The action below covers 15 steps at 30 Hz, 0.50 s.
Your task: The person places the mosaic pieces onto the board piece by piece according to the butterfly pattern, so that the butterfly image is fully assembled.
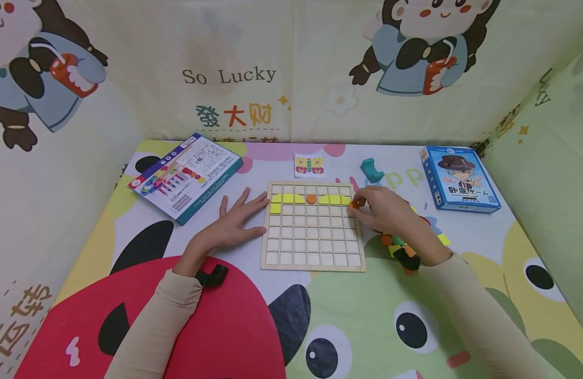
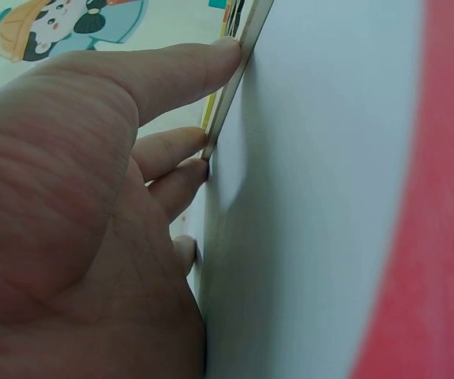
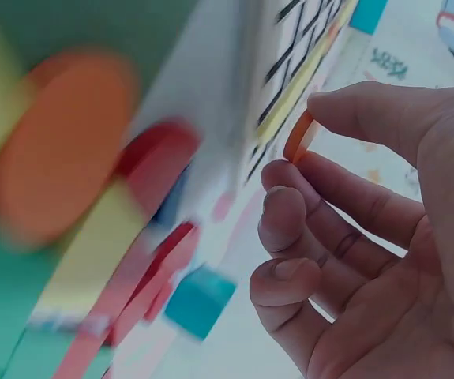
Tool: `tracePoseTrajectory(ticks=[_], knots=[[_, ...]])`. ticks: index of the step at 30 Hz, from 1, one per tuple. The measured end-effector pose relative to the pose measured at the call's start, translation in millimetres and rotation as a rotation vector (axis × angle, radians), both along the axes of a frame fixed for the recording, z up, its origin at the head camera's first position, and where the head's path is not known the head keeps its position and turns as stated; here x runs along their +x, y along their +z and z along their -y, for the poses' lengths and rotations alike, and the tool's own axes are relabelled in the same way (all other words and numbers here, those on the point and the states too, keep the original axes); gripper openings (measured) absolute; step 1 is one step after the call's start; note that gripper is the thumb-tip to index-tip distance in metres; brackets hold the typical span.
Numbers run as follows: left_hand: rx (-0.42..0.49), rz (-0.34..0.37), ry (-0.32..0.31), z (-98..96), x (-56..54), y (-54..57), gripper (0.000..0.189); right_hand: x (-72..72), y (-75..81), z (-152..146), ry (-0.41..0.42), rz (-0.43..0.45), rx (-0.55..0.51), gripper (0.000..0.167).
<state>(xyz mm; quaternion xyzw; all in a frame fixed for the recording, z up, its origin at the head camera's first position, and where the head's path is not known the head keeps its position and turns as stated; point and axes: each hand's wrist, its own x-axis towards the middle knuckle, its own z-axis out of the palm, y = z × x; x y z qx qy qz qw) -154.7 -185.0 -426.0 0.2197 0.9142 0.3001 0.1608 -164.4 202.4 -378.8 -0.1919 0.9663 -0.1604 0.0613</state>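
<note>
A wooden grid board (image 1: pixel 312 267) lies on the table, with yellow pieces (image 1: pixel 288 198) along its second row and an orange disc (image 1: pixel 311 199) in the middle of them. One yellow square (image 1: pixel 275 209) sits below the row's left end. My left hand (image 1: pixel 232 221) rests by the board's left edge, fingers spread and fingertips at the rim. Over the right edge, near that row's end, my right hand (image 1: pixel 383 210) pinches another orange disc (image 3: pixel 300 136) between thumb and forefinger. The disc stands on edge in the right wrist view, the other fingers curled beneath.
Loose coloured pieces (image 1: pixel 396 249) lie right of the board, partly hidden under the right forearm. Behind the board are a butterfly pattern card (image 1: pixel 309 166) and a teal block (image 1: pixel 371 171). A flat box (image 1: pixel 187 176) lies at back left, a blue box (image 1: pixel 459 179) at back right.
</note>
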Motion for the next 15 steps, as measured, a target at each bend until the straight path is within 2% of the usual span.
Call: tracePoseTrajectory(ticks=[4, 15], knots=[[0.001, -0.003, -0.002, 0.4, -0.1, -0.1, 0.085, -3.0, 2.5, 23.1, 0.013, 0.021, -0.022, 0.025], [0.013, -0.001, -0.010, 1.1, -0.8, -1.8, 0.081, -10.3, 0.6, 82.4, 0.099, 0.007, -0.072, 0.029]])
